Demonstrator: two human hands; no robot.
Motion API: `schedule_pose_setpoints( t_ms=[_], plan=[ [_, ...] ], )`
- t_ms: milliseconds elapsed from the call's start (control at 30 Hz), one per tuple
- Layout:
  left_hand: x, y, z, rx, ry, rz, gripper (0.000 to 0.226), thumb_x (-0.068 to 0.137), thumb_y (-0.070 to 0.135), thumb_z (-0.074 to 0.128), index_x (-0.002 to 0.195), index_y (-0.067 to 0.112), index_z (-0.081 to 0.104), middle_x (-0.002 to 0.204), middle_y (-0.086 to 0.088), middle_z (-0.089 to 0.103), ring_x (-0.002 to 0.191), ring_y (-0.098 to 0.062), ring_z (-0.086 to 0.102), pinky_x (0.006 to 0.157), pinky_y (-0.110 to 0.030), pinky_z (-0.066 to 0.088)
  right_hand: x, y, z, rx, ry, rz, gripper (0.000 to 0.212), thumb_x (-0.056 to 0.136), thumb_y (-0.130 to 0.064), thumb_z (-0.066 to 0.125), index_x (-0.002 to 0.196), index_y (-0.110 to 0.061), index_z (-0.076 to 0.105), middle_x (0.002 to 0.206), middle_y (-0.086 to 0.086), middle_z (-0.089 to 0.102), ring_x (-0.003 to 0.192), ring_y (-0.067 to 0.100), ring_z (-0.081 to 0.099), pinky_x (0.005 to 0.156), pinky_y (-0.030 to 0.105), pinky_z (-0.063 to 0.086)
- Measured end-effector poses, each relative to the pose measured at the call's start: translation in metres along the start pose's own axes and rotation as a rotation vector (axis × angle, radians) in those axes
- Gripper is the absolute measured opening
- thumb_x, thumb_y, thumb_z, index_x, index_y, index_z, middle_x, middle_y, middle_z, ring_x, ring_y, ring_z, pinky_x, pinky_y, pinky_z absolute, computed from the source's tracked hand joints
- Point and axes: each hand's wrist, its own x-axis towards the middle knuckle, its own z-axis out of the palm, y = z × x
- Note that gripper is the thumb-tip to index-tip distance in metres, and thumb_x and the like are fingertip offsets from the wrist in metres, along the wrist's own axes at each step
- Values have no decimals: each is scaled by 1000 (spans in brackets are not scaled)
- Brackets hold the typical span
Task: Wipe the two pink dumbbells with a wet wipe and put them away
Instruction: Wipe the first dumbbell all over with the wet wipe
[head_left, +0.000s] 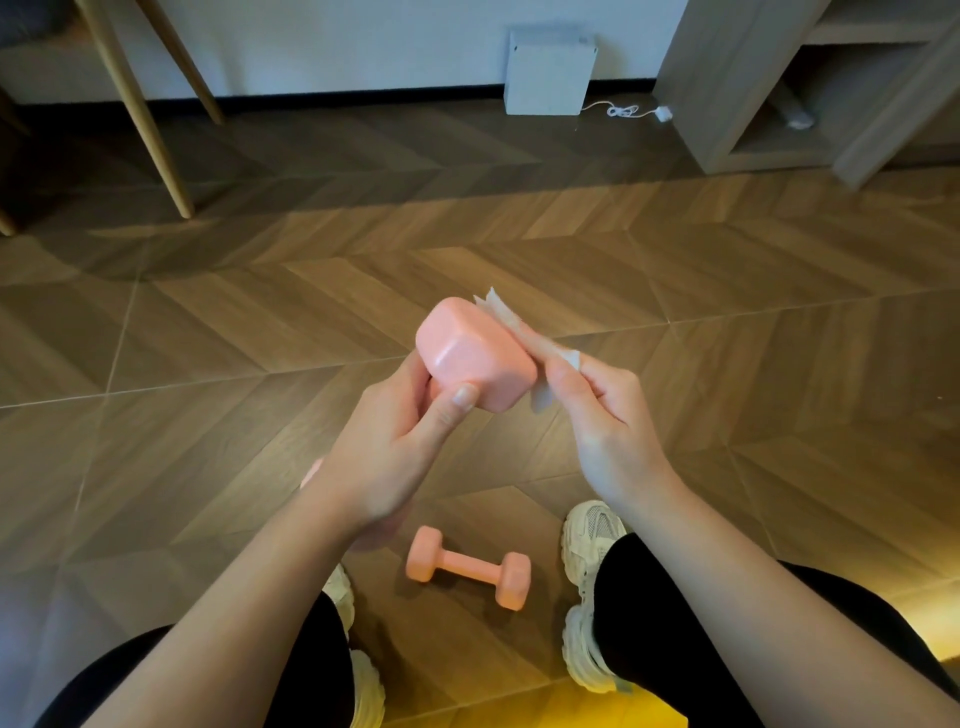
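My left hand grips the handle of a pink dumbbell, held up with one head pointing at the camera; its other head is mostly hidden behind my wrist. My right hand pinches a white wet wipe and holds it against the right side of that head. A second pink dumbbell lies on the wooden floor between my feet, below both hands.
My white sneakers flank the floor dumbbell. Wooden chair legs stand at the back left. A white box with a cable leans on the wall. A low open shelf unit stands at the back right.
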Motion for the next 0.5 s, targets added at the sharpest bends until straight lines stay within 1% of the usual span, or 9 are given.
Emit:
schedule_pose_setpoints(
  t_ms=[33,67,133,167,200,267,333,400,500],
  plan=[
    [0,0,-1,2,12,7,61,70,93,38,89,36,49,68,29,59,61,3,53,62,-17,40,0,2,-1,2,-3,6,53,102,-43,43,98,4,69,116,32,65,111,41,62,92,56,49],
    [0,0,-2,12,6,19,62,70,93,37,90,36,49,69,28,60,62,2,54,62,-17,40,0,1,-1,8,-8,8,53,102,-43,44,98,2,70,115,32,65,115,45,59,94,58,48],
    [0,0,-2,77,-36,59,63,72,93,35,100,38,50,79,29,64,73,3,59,65,-16,44,2,-2,-2,66,-11,2,41,102,-27,42,123,-1,67,129,13,66,130,23,55,105,35,45],
    [-1,0,-2,113,-52,72,65,72,93,34,105,40,50,84,29,65,79,2,60,68,-18,46,3,-3,-2,90,-17,-5,40,101,-21,41,129,-3,63,135,7,63,133,15,52,109,29,41],
    [-1,1,-1,132,-52,76,65,72,94,33,106,40,49,85,29,65,79,2,60,68,-17,45,3,-4,-2,100,-35,-24,39,102,-18,40,132,-3,60,138,5,60,135,12,49,112,27,37],
    [-1,0,-2,126,-42,71,62,72,93,32,97,39,48,77,34,61,69,5,57,62,-13,41,2,-3,-2,96,-81,-73,39,102,-13,37,134,0,57,142,6,56,138,12,45,115,28,35],
    [-1,0,-2,192,-68,86,58,75,91,33,98,40,46,79,37,59,70,5,55,61,-12,39,3,-5,-1,104,-82,-64,38,102,-14,38,132,-5,59,141,6,57,137,11,47,112,24,37],
    [-1,-2,-2,298,-110,101,50,78,84,36,105,42,44,78,32,60,73,5,55,60,-13,37,4,-7,-1,113,-80,-43,36,102,-16,39,130,-8,60,139,2,58,135,9,49,108,20,38],
    [0,-6,-3,342,-115,64,45,77,79,34,103,44,44,72,19,58,72,2,54,58,-16,36,3,-5,-1,80,-105,-41,38,102,-15,38,131,-4,60,140,4,57,136,10,48,110,24,37]
  ],
)
